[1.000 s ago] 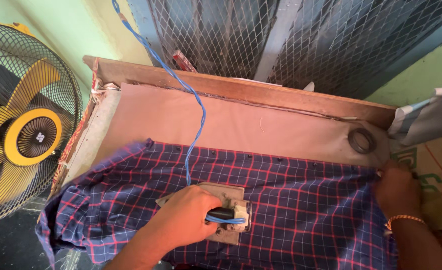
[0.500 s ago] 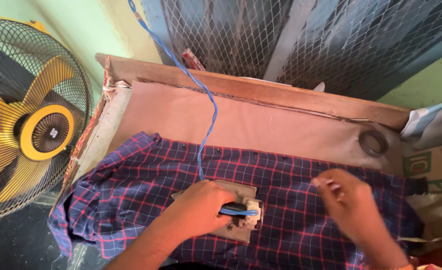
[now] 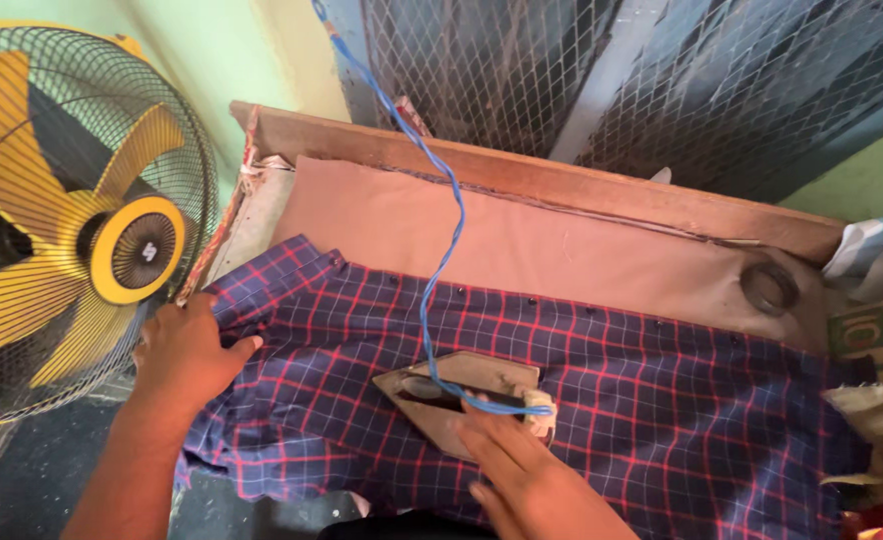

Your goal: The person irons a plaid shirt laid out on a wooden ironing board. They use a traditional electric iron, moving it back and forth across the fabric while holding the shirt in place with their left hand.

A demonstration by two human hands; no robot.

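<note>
A navy shirt (image 3: 602, 380) with red and white checks lies spread across a padded board covered in tan cloth (image 3: 522, 235). A flat metal iron (image 3: 452, 395) sits on the shirt's middle, and its blue cord (image 3: 445, 240) runs up toward the mesh window. My right hand (image 3: 527, 475) reaches in from below, its fingers on the iron's handle end. My left hand (image 3: 187, 350) grips the shirt's left end at the board's corner, next to the fan.
A yellow-bladed fan (image 3: 72, 220) in a black cage stands close on the left. A wooden rail (image 3: 582, 185) edges the board at the back, under a wire-mesh window (image 3: 582, 70). A dark ring (image 3: 770, 287) lies on the cloth at right, beside folded fabric (image 3: 882, 255).
My left hand has let go of the iron and moved left to the shirt's end. My right hand has left the shirt's right side and come onto the iron. The view has shifted left.
</note>
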